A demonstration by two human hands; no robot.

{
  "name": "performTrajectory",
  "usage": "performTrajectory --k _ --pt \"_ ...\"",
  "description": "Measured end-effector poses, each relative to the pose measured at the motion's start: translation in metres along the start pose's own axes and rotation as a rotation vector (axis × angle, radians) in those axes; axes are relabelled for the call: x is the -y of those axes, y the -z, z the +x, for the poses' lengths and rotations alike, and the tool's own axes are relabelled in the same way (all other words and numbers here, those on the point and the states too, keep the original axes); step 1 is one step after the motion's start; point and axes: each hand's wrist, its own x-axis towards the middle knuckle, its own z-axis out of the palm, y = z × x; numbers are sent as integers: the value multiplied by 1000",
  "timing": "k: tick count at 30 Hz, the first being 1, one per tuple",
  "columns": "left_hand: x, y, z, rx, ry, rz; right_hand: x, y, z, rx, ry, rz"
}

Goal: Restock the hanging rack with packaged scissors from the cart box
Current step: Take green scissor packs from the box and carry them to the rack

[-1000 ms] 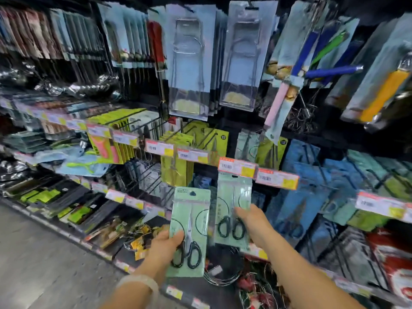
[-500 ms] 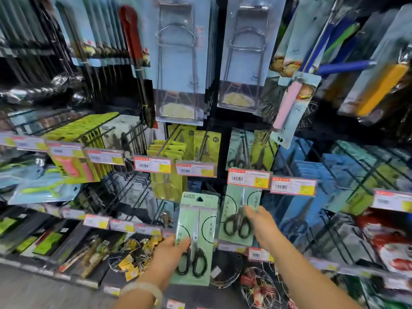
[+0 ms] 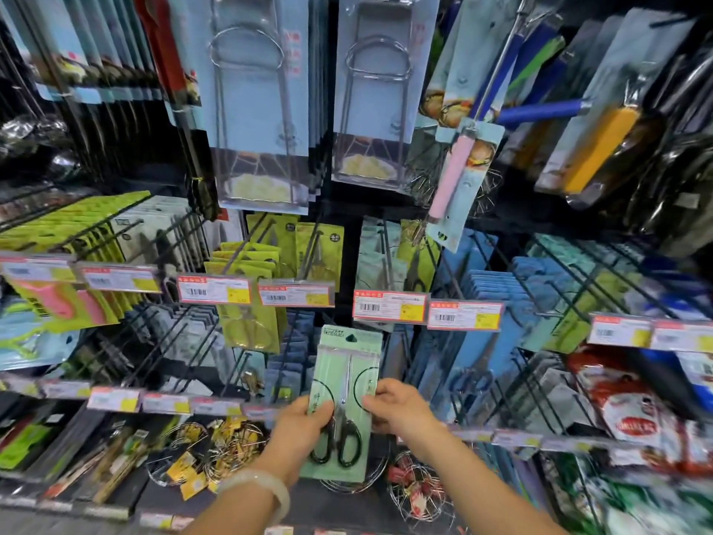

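Here the left hand [image 3: 299, 420], a pale bangle [image 3: 266, 492] on its wrist, pinches the left edge of a pale green carded pack of black-handled scissors [image 3: 343, 403], thumb lying across the card face, while the right hand [image 3: 397, 409] pinches the right edge; the pack stands upright in front of the rack, just below the row of price tags [image 3: 389, 307]. By my reading the hanging step is in hand: next the hang hole at the top of the card must be lined up with the tip of a peg and slid on. Which peg is meant I cannot tell. The cart box is out of view, and the rack's far right is blurred.
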Motion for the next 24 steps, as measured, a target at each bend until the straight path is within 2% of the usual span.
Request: performTrajectory --k 5,11,21,24 --pt "-21 -22 7 -115 -168 96 10 17 -4 -154 139 -79" --pt "-57 -40 22 -128 -303 120 34 34 12 -295 222 -4" --pt "-43 -43 43 -137 -297 152 22 30 25 -359 204 -2" --pt "-42 -46 54 -159 -258 155 22 32 34 -376 129 -140"
